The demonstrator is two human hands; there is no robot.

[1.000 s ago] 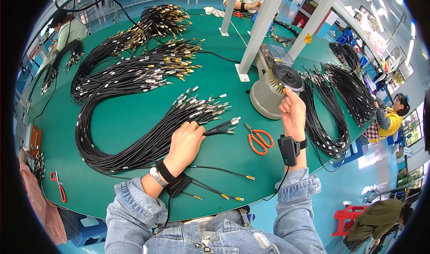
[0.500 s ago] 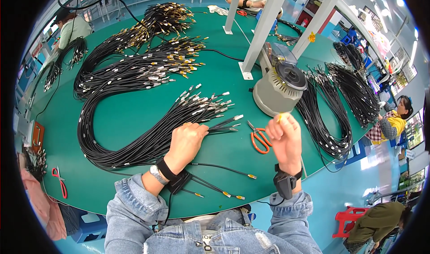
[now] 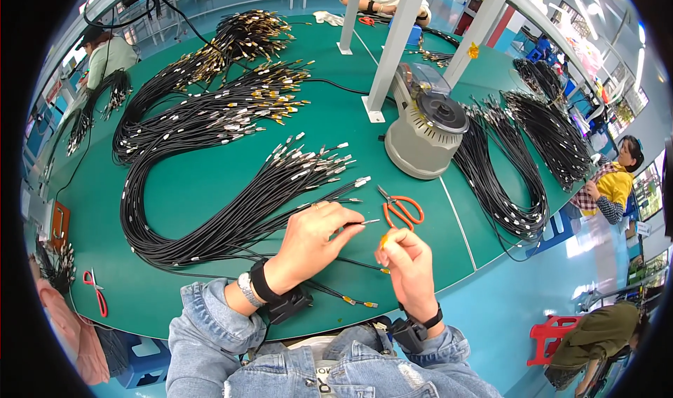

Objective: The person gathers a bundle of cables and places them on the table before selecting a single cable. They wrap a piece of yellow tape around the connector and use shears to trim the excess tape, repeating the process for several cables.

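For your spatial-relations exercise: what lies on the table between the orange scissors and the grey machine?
In the head view, only bare green table lies between the scissors and the grey machine; a pale line runs across it.

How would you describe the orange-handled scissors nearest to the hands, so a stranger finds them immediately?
Start at the grey round machine on the green table. Just in front of it, beyond the right hand, lie small orange-handled scissors. They are the only orange tool among the black cables.

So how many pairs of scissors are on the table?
2 that I can see: orange scissors beside the right hand, red scissors at the table's left edge. Cable bundles may hide more.
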